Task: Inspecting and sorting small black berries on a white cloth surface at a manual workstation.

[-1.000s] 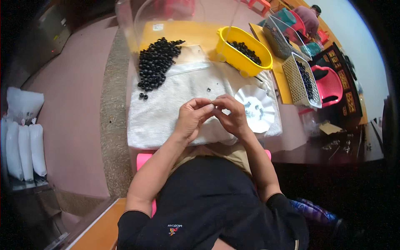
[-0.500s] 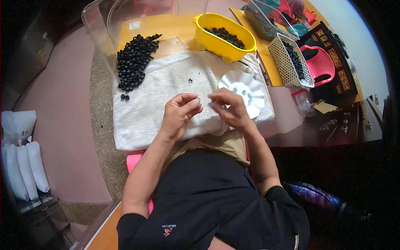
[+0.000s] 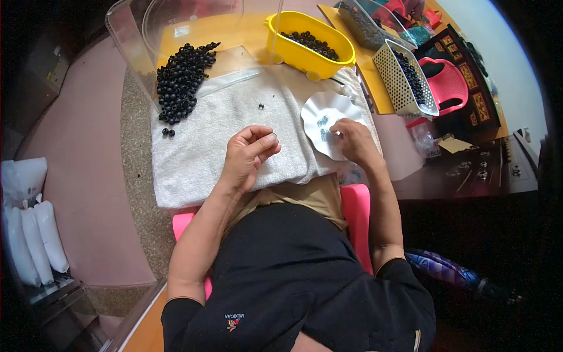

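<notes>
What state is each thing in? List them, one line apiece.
Fluted white dish: open, bluish bits inside
Left hand: thumb and index pinched; contents too small to tell
Right hand: fingers bent over the dish; contact unclear
Yellow tub: open, black beads inside
Bead pile: loose, heaped
Perforated basket: open, small black pieces inside
White towel: spread, creased

Soft, bright light on the white towel (image 3: 193, 152), black fisheye-curved edges.

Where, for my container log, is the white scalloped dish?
In the head view, the scalloped dish lies right of centre on the white cloth, partly behind the right hand, nearer than the yellow oval plastic tub.
</notes>
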### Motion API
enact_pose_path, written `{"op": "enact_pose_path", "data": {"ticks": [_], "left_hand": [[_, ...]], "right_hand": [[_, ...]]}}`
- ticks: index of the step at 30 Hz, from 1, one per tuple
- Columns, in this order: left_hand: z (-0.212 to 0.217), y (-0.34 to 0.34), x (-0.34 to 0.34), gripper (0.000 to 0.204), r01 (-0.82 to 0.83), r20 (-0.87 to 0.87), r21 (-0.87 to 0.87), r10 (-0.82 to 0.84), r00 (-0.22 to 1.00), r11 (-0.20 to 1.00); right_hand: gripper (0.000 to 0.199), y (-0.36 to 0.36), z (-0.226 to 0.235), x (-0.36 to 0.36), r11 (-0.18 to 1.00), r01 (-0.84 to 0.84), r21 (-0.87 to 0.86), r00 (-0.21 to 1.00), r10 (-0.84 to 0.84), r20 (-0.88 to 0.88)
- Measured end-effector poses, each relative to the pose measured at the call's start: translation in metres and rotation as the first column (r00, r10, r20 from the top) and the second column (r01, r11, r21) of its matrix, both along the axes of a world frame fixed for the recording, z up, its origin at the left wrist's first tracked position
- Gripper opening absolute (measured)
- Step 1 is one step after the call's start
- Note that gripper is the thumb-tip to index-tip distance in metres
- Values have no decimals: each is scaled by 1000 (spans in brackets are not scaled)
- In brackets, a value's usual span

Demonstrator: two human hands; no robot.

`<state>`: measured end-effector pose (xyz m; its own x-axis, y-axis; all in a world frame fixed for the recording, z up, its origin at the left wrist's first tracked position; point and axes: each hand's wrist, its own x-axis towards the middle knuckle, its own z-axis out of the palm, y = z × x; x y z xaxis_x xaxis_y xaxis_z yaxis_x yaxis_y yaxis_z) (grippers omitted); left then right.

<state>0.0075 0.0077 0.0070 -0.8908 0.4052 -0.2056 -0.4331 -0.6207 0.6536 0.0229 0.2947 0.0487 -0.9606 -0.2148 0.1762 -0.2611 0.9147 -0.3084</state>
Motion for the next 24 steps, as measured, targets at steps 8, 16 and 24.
{"op": "enact_pose_path", "data": {"ticks": [8,16,24], "left_hand": [[0,0,1,13,-3,9,-8,4,1000,1000],[1,1,1,14,-7,28,9,7,1000,1000],[0,2,2,13,8,35,20,-9,999,1000]], "right_hand": [[14,-1,-3,-3,997,12,80,999,-15,37],[18,-4,0,3,997,-30,-72,990,20,-141],[14,-9,8,-10,986,-96,-139,986,76,-146]]}}
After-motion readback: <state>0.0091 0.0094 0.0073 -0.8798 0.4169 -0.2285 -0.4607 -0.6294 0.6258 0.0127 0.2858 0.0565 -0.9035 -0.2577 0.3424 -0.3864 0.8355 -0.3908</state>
